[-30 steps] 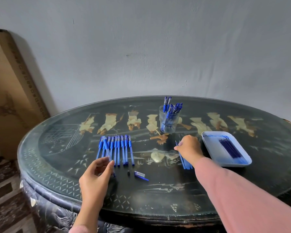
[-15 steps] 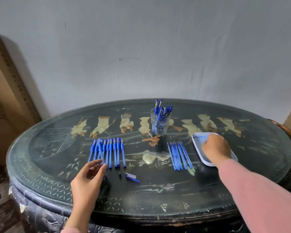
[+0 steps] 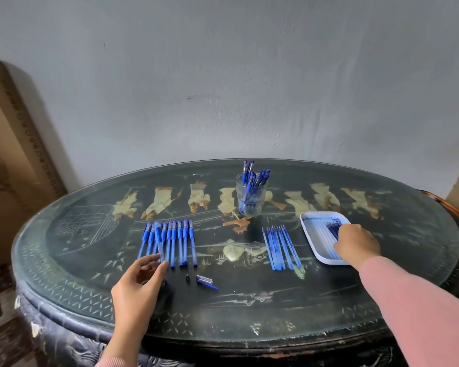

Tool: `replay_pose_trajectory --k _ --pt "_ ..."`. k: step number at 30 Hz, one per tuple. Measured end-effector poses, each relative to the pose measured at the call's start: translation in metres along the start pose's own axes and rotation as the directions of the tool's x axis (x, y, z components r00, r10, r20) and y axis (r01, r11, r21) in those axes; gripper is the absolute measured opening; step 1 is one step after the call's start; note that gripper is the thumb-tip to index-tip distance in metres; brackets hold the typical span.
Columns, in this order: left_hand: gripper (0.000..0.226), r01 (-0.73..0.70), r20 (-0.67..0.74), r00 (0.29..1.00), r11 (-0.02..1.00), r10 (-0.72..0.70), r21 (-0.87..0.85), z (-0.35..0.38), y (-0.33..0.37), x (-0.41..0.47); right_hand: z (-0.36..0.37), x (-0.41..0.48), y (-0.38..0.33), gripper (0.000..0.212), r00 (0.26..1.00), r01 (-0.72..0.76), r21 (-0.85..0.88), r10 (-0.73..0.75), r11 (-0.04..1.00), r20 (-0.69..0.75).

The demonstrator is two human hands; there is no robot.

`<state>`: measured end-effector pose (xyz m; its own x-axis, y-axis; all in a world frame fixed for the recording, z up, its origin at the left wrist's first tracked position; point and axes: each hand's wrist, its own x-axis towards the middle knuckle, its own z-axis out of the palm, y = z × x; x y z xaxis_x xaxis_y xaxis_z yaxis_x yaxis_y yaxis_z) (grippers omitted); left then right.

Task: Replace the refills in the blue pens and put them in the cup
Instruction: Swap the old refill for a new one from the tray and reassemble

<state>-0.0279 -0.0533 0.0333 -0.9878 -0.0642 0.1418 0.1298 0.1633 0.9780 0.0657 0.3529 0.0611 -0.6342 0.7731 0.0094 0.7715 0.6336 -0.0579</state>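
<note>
Left hand [image 3: 138, 284] is seen low on the table [image 3: 249, 321], palm turned inward, with a single pen [image 3: 158, 241] pinched lightly between thumb and fingertips; that pen is laid slantwise, its long axis running away from the person and its far end crossing the row of pens [image 3: 182, 242]. The row is set side by side just beyond the fingers, long axes also pointed away, capped ends farthest off. Just right of the hand a small black piece [image 3: 188, 278] and a short clear-blue piece [image 3: 206, 281] are found. Further right, loose refills [image 3: 281, 247] are lined up parallel, tips directed to the far side. Right hand [image 3: 357, 245] is placed palm down in the white tray [image 3: 309, 234], fingers curled over dark refills there; whether one is gripped cannot be told. Behind, the cup [image 3: 251, 200] is filled with pens stood upright.
</note>
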Motion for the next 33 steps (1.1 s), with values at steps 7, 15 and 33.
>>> replay_pose_trajectory --k 7,15,33 --pt "0.015 -0.014 -0.009 1.0 1.0 0.014 -0.003 -0.001 0.002 -0.002 -0.007 -0.003 -0.003 0.012 0.993 -0.017 0.17 0.036 0.985 -0.11" --pt "0.018 -0.027 0.027 0.999 0.999 0.028 -0.044 0.0 0.006 -0.007 -0.047 -0.076 -0.088 0.004 0.968 0.245 0.918 -0.129 0.312 -0.215" --pt "0.023 -0.132 0.131 0.983 0.991 0.131 -0.003 0.002 0.003 -0.009 -0.061 -0.147 -0.213 0.01 0.847 0.052 0.999 -0.531 0.011 -0.038"
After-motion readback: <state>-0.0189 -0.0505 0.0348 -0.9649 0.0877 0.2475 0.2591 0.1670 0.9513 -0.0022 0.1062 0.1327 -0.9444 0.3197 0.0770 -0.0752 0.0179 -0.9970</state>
